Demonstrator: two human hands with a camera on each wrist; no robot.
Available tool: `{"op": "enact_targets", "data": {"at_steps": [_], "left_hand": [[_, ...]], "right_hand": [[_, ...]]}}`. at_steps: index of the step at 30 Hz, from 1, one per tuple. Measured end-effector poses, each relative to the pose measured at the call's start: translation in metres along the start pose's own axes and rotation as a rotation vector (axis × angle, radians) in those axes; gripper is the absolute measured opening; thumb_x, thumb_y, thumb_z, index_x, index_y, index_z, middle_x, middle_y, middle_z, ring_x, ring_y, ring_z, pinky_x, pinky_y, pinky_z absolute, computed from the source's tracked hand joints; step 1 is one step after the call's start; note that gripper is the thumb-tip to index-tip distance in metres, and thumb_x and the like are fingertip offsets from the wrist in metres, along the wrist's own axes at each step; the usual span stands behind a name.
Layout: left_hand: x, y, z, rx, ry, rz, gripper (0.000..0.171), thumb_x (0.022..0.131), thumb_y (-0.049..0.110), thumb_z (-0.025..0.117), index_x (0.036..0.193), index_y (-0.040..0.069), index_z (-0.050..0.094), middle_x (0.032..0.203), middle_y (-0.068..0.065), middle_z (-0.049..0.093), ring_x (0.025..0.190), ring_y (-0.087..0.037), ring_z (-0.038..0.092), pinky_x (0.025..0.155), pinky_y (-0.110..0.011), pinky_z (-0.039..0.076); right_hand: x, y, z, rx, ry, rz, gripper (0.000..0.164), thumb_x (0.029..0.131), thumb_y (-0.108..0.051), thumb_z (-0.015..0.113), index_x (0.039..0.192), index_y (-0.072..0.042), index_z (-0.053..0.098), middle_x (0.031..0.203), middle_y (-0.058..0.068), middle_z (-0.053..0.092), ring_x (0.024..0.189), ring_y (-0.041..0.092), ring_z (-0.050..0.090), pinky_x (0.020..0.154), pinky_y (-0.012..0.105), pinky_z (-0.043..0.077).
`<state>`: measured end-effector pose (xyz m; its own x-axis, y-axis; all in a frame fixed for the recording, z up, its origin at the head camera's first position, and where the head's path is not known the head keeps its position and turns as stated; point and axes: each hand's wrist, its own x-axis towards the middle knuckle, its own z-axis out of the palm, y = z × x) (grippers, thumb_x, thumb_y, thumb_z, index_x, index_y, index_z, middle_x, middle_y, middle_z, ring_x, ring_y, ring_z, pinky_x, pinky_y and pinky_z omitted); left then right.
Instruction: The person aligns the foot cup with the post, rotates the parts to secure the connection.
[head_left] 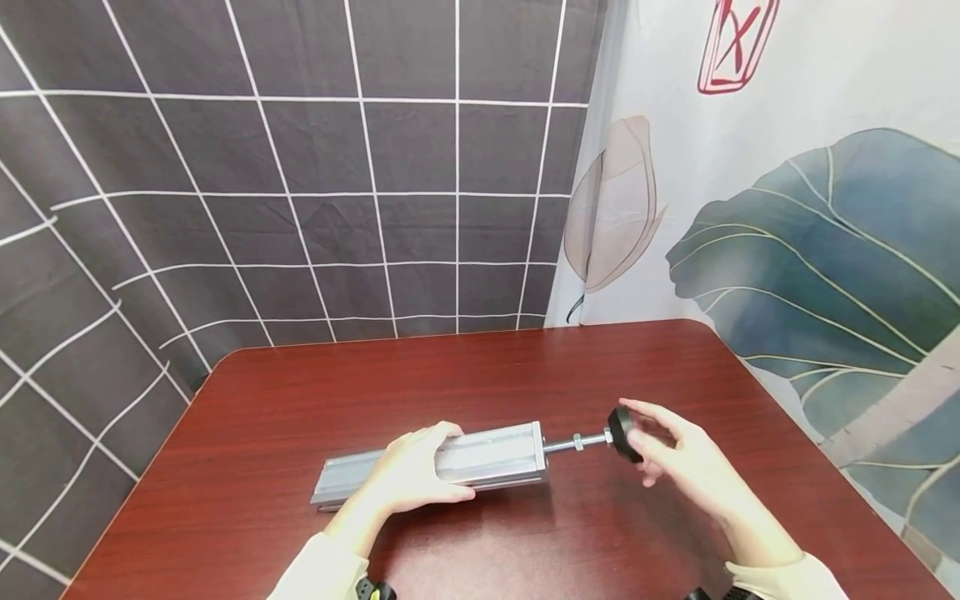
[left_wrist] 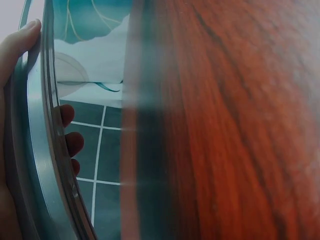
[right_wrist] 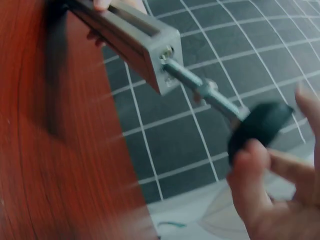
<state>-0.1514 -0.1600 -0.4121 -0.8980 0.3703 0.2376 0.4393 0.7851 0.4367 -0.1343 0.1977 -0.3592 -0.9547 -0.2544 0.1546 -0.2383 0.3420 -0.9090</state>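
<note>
My left hand (head_left: 411, 471) grips a silver aluminium profile (head_left: 491, 454) from above, thumb on the near side and fingers over the far side. In the left wrist view, fingertips (left_wrist: 74, 144) show past the profile's edge. A threaded rod with nuts (head_left: 577, 442) sticks out of the profile's right end plate. At the rod's outer end sits the black base of a levelling foot (head_left: 622, 433). Around that base my right hand (head_left: 686, 467) has its fingers loosely curled, the thumb touching it. The right wrist view shows the index finger (right_wrist: 307, 107) lifted off the base, with some blur.
Under the hands is a reddish-brown wooden table (head_left: 300, 567) with rounded far corners. A dark grey curtain with a white grid (head_left: 315, 150) hangs behind it and on the left. On the right hangs a white curtain with large leaf prints (head_left: 825, 233).
</note>
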Motion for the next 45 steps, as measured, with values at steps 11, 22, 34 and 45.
{"op": "enact_targets", "data": {"at_steps": [11, 22, 34, 45], "left_hand": [[-0.003, -0.002, -0.003, -0.053, -0.019, -0.021, 0.071, 0.058, 0.057, 0.079, 0.116, 0.024, 0.055, 0.098, 0.008, 0.063, 0.090, -0.013, 0.058, 0.080, -0.037, 0.043], [-0.003, 0.000, -0.003, -0.055, -0.016, -0.011, 0.067, 0.057, 0.056, 0.079, 0.113, 0.027, 0.055, 0.094, 0.013, 0.062, 0.087, -0.011, 0.057, 0.080, -0.036, 0.042], [-0.004, 0.000, -0.004, -0.058, -0.021, -0.011, 0.067, 0.058, 0.056, 0.079, 0.113, 0.027, 0.054, 0.095, 0.013, 0.062, 0.088, -0.011, 0.057, 0.082, -0.037, 0.042], [-0.004, -0.001, -0.003, -0.054, -0.022, -0.013, 0.067, 0.058, 0.057, 0.078, 0.113, 0.027, 0.054, 0.096, 0.013, 0.062, 0.088, -0.012, 0.057, 0.081, -0.037, 0.042]], "right_hand": [[-0.006, 0.016, -0.015, -0.096, -0.160, -0.256, 0.084, 0.077, 0.002, 0.072, 0.147, -0.012, 0.027, 0.128, -0.008, 0.042, 0.082, 0.011, 0.059, 0.069, 0.023, 0.049], [-0.008, 0.027, -0.012, -0.029, -0.185, -0.350, 0.070, 0.079, 0.010, 0.066, 0.141, -0.002, 0.036, 0.131, -0.007, 0.042, 0.092, 0.012, 0.063, 0.074, 0.021, 0.050], [-0.003, 0.020, -0.005, -0.002, -0.089, -0.236, 0.055, 0.084, 0.005, 0.062, 0.135, -0.005, 0.045, 0.097, -0.001, 0.061, 0.066, 0.021, 0.065, 0.060, 0.031, 0.053], [-0.007, 0.020, -0.012, -0.064, -0.168, -0.264, 0.076, 0.080, 0.005, 0.067, 0.145, -0.007, 0.029, 0.129, -0.009, 0.047, 0.101, 0.007, 0.059, 0.082, 0.021, 0.047]]}}
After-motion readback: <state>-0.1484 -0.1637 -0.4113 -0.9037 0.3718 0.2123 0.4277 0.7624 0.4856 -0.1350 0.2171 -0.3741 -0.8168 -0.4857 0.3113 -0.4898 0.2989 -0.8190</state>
